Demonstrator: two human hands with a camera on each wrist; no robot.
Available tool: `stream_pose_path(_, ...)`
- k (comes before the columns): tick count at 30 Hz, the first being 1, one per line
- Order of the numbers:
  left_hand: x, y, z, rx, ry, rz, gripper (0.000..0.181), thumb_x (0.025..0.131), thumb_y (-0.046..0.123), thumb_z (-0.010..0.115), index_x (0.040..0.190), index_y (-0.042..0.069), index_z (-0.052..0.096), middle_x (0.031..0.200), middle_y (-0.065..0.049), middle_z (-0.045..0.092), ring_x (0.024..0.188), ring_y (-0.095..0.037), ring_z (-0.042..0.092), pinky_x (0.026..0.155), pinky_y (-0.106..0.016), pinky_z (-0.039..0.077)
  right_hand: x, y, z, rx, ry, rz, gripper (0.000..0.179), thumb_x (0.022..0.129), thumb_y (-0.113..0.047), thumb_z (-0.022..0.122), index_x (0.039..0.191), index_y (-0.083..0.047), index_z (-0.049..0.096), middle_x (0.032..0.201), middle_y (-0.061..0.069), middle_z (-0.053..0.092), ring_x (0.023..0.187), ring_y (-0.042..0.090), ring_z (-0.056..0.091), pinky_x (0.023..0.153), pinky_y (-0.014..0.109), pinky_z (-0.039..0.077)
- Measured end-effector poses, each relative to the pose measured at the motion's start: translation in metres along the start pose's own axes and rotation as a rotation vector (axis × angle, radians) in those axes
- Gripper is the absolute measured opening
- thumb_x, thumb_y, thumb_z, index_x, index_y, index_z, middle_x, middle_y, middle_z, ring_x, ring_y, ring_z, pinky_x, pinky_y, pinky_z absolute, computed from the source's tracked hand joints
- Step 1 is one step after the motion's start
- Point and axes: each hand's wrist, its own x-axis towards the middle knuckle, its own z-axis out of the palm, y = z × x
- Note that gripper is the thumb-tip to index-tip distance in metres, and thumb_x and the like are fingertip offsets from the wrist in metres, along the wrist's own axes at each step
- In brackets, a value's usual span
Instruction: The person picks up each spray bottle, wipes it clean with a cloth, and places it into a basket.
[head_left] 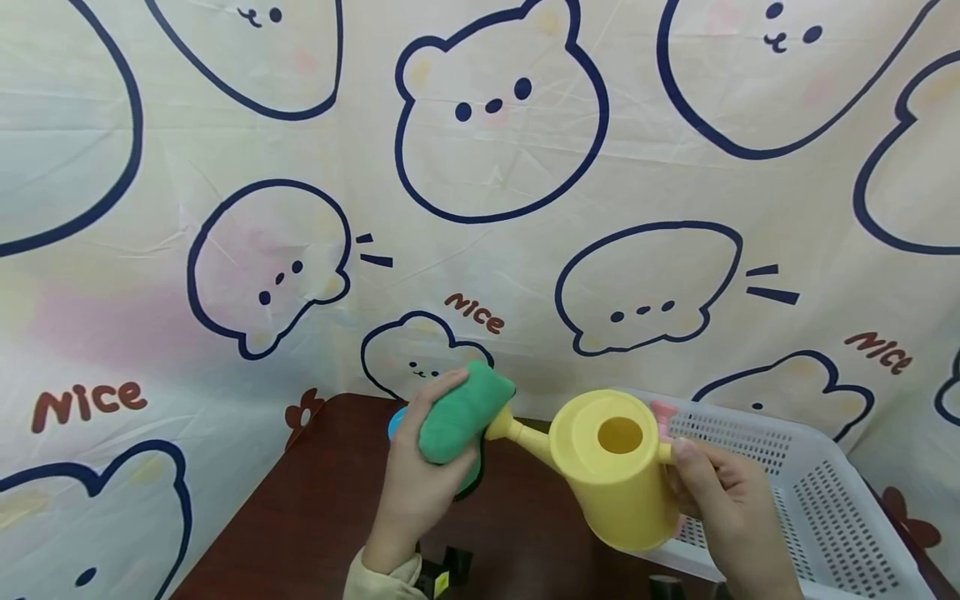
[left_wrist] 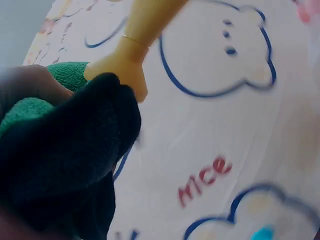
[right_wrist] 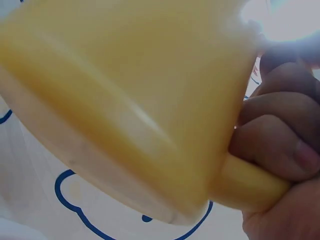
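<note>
In the head view my left hand (head_left: 420, 487) grips a bunched green cloth (head_left: 468, 412), its fingers curled round it. A yellow watering can (head_left: 618, 500) is held up over the table, my right hand (head_left: 731, 500) gripping its handle, with the thumb on the handle's top. The can's spout (head_left: 528, 442) points left, its flared tip against the cloth. In the left wrist view a dark fold of the cloth (left_wrist: 75, 135) touches the spout tip (left_wrist: 122, 72). My right fingers (right_wrist: 272, 142) wrap the handle (right_wrist: 252, 185) in the right wrist view.
A white perforated basket (head_left: 832, 500) stands on the right of the dark brown table (head_left: 285, 517), with a pink thing (head_left: 663, 412) in it partly hidden by the can. Something blue (head_left: 395, 422) shows behind my left hand. A cartoon-printed curtain (head_left: 495, 258) hangs behind the table.
</note>
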Motion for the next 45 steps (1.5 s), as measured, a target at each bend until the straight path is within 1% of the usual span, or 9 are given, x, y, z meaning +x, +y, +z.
stream_pose_path(4,0.000,0.004,-0.011,-0.191,-0.030,-0.153,0.074,0.087,-0.011,0.072,0.151,0.023,0.054,0.150,0.001,0.058,0.118,-0.025,0.061,0.095,-0.044,0.057,0.001,0.008,-0.008,0.131,-0.033,0.001,0.044,0.112,0.001,0.034,0.069,-0.004,0.038,0.059,0.007,0.024,0.048,0.024,0.020,0.040,0.037,0.018)
stream_pose_path(7,-0.001,0.003,-0.019,-0.334,-0.076,-0.198,0.073,0.089,-0.007,0.072,0.154,0.018,0.050,0.145,-0.002,0.060,0.115,-0.025,0.062,0.092,-0.042,0.060,0.002,0.014,-0.015,0.228,-0.074,-0.029,0.044,0.112,0.001,0.027,0.070,-0.004,0.038,0.059,0.007,0.024,0.047,0.022,0.019,0.040,0.036,0.017)
stream_pose_path(10,-0.002,-0.001,-0.024,-0.475,-0.149,-0.183,0.073,0.092,-0.005,0.069,0.157,0.017,0.045,0.143,-0.001,0.060,0.116,-0.021,0.062,0.093,-0.039,0.061,0.003,0.019,-0.019,0.303,-0.135,-0.074,0.044,0.112,0.000,0.022,0.073,-0.005,0.041,0.059,0.006,0.025,0.046,0.020,0.020,0.040,0.035,0.016)
stream_pose_path(14,-0.003,-0.009,-0.024,-0.721,-0.259,-0.097,0.072,0.096,-0.007,0.057,0.160,0.021,0.042,0.144,0.002,0.061,0.121,-0.015,0.063,0.100,-0.035,0.060,0.008,0.021,-0.019,0.429,-0.233,-0.115,0.047,0.112,-0.003,0.012,0.079,-0.007,0.045,0.061,0.004,0.025,0.047,0.019,0.019,0.039,0.033,0.014)
stream_pose_path(19,-0.007,-0.015,-0.010,-1.086,-0.398,-0.009,0.055,0.100,-0.011,0.041,0.144,0.016,0.059,0.130,0.001,0.070,0.112,-0.012,0.071,0.099,-0.031,0.061,0.016,0.025,-0.009,0.727,-0.345,-0.163,0.048,0.111,-0.007,0.005,0.078,-0.005,0.039,0.063,0.003,0.023,0.047,0.014,0.016,0.037,0.026,0.009)
stream_pose_path(22,-0.008,-0.014,-0.001,-1.201,-0.439,0.000,0.049,0.103,-0.010,0.035,0.133,0.013,0.066,0.123,0.000,0.073,0.106,-0.011,0.074,0.094,-0.028,0.062,0.019,0.027,-0.003,0.840,-0.372,-0.176,0.046,0.112,-0.011,0.005,0.076,-0.006,0.033,0.063,0.002,0.022,0.046,0.013,0.015,0.036,0.024,0.008)
stream_pose_path(28,-0.010,-0.004,0.005,-1.231,-0.379,-0.006,0.045,0.103,-0.009,0.037,0.127,0.013,0.068,0.121,0.000,0.074,0.108,-0.011,0.073,0.097,-0.028,0.061,0.022,0.029,0.003,0.898,-0.393,-0.220,0.046,0.112,-0.013,0.005,0.074,-0.006,0.029,0.061,0.001,0.024,0.045,0.011,0.015,0.035,0.023,0.008)
stream_pose_path(38,-0.007,0.013,0.014,-1.008,-0.067,-0.041,0.044,0.102,-0.009,0.048,0.136,0.012,0.067,0.124,-0.001,0.075,0.111,-0.013,0.075,0.101,-0.034,0.061,0.025,0.033,0.006,0.980,-0.401,-0.264,0.045,0.112,-0.011,0.008,0.077,-0.003,0.035,0.066,0.002,0.026,0.050,0.010,0.017,0.039,0.021,0.006)
stream_pose_path(45,-0.007,0.019,0.017,-0.857,-0.066,-0.116,0.056,0.100,-0.007,0.057,0.152,0.013,0.052,0.137,0.000,0.070,0.121,-0.014,0.070,0.112,-0.042,0.055,0.025,0.034,0.006,0.971,-0.356,-0.250,0.043,0.113,-0.012,0.011,0.077,-0.004,0.034,0.066,0.002,0.025,0.049,0.010,0.016,0.041,0.021,0.007)
